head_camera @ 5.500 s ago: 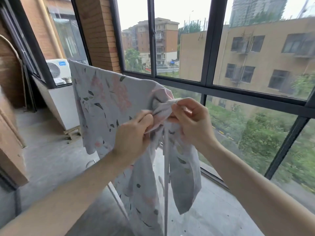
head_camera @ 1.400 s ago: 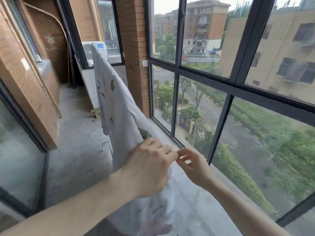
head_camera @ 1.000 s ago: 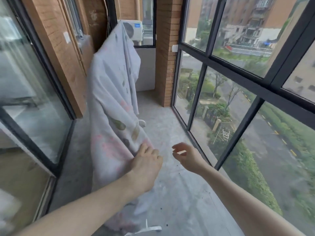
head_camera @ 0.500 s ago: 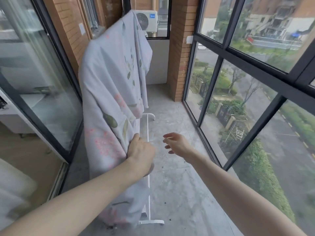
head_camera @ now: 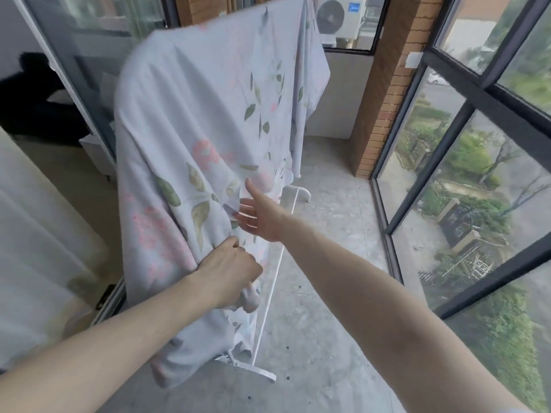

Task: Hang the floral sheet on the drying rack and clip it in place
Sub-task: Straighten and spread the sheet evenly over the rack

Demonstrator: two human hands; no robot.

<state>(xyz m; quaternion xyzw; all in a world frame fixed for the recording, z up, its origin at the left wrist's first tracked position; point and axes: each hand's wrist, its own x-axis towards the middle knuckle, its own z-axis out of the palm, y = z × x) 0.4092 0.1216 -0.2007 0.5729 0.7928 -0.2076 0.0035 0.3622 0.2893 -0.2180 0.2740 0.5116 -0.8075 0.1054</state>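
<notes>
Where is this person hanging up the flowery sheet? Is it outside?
Probably an enclosed balcony, high up in a building. Tall dark-framed windows look down on trees and a street, the floor is bare concrete, and an air conditioner unit sits behind the floral sheet on its white drying rack.

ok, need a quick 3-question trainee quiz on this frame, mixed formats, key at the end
1. True or false: the floral sheet lies in a heap on the floor.
2. Which hand has a grip on the sheet's fabric? A) left hand B) right hand C) neither
3. Fill in: the white drying rack stands on the ____, with its foot showing below the sheet.

Key: 1 false, the sheet hangs draped over the rack. 2 A, the left hand bunches the fabric; the right hand is open, fingers out at the sheet's edge. 3 floor.
</notes>
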